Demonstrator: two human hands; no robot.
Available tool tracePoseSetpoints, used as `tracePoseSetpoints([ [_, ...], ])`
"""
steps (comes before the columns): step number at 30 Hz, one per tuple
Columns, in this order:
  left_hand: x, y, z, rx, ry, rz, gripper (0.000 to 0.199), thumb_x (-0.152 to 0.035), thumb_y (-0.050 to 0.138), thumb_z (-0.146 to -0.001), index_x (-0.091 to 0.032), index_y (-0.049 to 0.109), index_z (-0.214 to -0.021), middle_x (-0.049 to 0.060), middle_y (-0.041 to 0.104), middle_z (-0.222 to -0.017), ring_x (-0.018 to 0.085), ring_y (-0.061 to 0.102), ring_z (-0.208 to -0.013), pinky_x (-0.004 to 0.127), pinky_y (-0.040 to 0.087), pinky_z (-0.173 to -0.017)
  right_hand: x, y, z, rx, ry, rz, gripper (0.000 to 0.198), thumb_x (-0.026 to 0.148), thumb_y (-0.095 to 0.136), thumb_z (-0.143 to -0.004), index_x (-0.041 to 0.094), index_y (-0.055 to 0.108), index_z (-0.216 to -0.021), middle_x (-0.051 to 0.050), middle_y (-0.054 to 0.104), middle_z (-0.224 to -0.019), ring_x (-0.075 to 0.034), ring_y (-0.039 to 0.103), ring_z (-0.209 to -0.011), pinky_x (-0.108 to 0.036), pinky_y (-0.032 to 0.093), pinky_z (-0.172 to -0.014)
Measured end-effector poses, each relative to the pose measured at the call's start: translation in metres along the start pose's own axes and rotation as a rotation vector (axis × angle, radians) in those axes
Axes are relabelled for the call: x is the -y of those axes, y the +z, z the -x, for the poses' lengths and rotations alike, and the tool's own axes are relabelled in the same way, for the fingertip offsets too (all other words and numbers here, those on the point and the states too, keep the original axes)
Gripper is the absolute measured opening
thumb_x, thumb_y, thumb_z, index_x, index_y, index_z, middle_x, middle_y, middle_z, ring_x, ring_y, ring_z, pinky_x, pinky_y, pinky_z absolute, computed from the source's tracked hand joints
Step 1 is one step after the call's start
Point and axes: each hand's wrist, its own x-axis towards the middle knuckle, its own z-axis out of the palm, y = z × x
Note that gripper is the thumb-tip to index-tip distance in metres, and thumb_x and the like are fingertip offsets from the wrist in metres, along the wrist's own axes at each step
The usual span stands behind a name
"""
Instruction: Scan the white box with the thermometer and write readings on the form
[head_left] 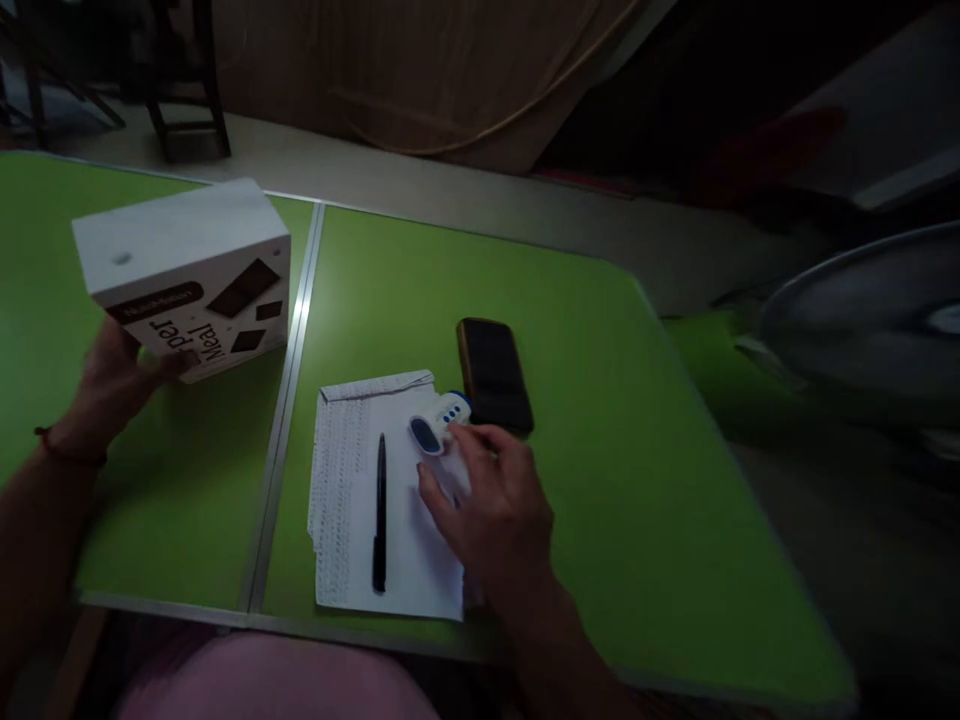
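My left hand (124, 385) grips a white cardboard box (180, 225) by its lower front corner, thumb on the printed face. The box is tilted; brown rectangles and partly readable print show on it. My right hand (495, 500) is over the paper, thumb and forefinger apart. Its forefinger tip is at a white-and-blue handheld device (441, 420), which has a dark oval display and blue buttons and looks like a digital thermometer. Whether the fingertip presses on it I cannot tell. Under these lie sheets of paper (337, 500) with rows of small marks, and a black pen (380, 520) rests on them.
A dark phone (495, 375) in a brownish case lies just beyond the device. The green table (615, 480) has a metal seam (281, 430) running between box and paper. A dark chair (187, 90) stands behind, and a large round grey object (877, 310) is at the right.
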Motion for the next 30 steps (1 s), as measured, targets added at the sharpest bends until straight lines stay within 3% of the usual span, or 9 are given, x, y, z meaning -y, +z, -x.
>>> tracePoseSetpoints([
  [2,-0.007,0.003,-0.002,-0.233,-0.195,0.005,0.050,-0.042,0.069,-0.089,-0.015,0.050,-0.126,-0.004,0.065,-0.126,0.022,0.062,-0.116,0.037,0.058,-0.089,-0.010,0.004,0.002,0.081,0.101,0.056,0.051,0.040,0.060,-0.089,0.009,0.059,-0.130,-0.024,0.061,-0.114,-0.036,0.062,-0.101,-0.053,0.056,-0.082],
  [5,-0.023,0.006,0.001,-0.320,-0.254,-0.011,0.048,-0.040,0.075,-0.085,-0.012,0.055,-0.119,-0.002,0.067,-0.121,0.022,0.068,-0.106,0.028,0.062,-0.077,-0.020,0.010,0.007,0.164,0.196,0.051,0.059,0.051,0.058,-0.088,0.010,0.059,-0.130,-0.023,0.063,-0.111,-0.036,0.063,-0.097,-0.053,0.055,-0.078],
  [9,-0.046,0.014,0.003,-0.120,-0.131,0.262,0.036,-0.042,0.066,-0.091,-0.014,0.060,-0.112,0.004,0.074,-0.107,0.023,0.073,-0.091,0.028,0.064,-0.065,-0.017,0.011,0.007,0.199,0.257,0.040,0.056,0.055,0.054,-0.089,0.015,0.060,-0.127,-0.020,0.065,-0.110,-0.032,0.065,-0.089,-0.046,0.054,-0.070],
  [14,-0.069,0.037,0.002,0.205,-0.223,0.579,0.039,-0.043,0.073,-0.085,-0.016,0.061,-0.110,0.014,0.077,-0.102,0.027,0.076,-0.079,0.037,0.066,-0.059,-0.012,0.010,-0.002,0.255,0.324,0.031,0.050,0.056,0.052,-0.090,0.017,0.065,-0.119,-0.015,0.067,-0.101,-0.029,0.067,-0.082,-0.039,0.051,-0.062],
  [17,-0.075,0.048,0.004,0.208,-0.227,0.566,0.045,-0.045,0.075,-0.084,-0.016,0.059,-0.114,0.014,0.075,-0.104,0.028,0.076,-0.086,0.037,0.066,-0.061,-0.014,0.007,-0.007,0.198,0.363,-0.060,0.047,0.059,0.054,-0.088,0.020,0.069,-0.109,-0.012,0.069,-0.095,-0.028,0.066,-0.080,-0.037,0.049,-0.060],
  [21,-0.078,0.052,0.007,0.242,-0.190,0.611,0.049,-0.045,0.068,-0.089,-0.015,0.055,-0.126,0.017,0.072,-0.116,0.029,0.074,-0.098,0.037,0.066,-0.067,-0.005,-0.016,-0.019,0.024,0.580,-0.371,0.048,0.058,0.067,-0.077,0.019,0.069,-0.105,-0.013,0.071,-0.095,-0.029,0.066,-0.082,-0.037,0.051,-0.058],
  [24,-0.078,0.052,0.007,0.246,-0.194,0.614,0.054,-0.046,0.070,-0.087,-0.016,0.053,-0.129,0.018,0.071,-0.120,0.030,0.073,-0.103,0.038,0.066,-0.070,0.017,-0.043,-0.029,0.026,0.784,-0.742,0.037,0.050,0.072,-0.074,0.021,0.070,-0.096,-0.009,0.072,-0.082,-0.024,0.065,-0.067,-0.033,0.050,-0.053],
  [27,-0.079,0.052,0.007,0.235,-0.203,0.608,0.052,-0.047,0.071,-0.086,-0.016,0.056,-0.124,0.018,0.071,-0.120,0.029,0.074,-0.098,0.038,0.066,-0.070,0.044,-0.060,-0.039,0.218,0.789,-1.203,0.045,0.053,0.075,-0.068,0.019,0.070,-0.097,-0.012,0.073,-0.088,-0.021,0.062,-0.059,-0.034,0.051,-0.050],
  [30,-0.079,0.053,0.007,0.247,-0.184,0.603,0.049,-0.047,0.068,-0.088,-0.016,0.056,-0.125,0.017,0.072,-0.117,0.028,0.075,-0.096,0.037,0.065,-0.068,0.062,-0.060,-0.049,0.313,0.807,-1.364,0.048,0.059,0.069,-0.074,0.019,0.071,-0.099,-0.010,0.072,-0.083,-0.017,0.057,-0.054,-0.031,0.048,-0.048],
])
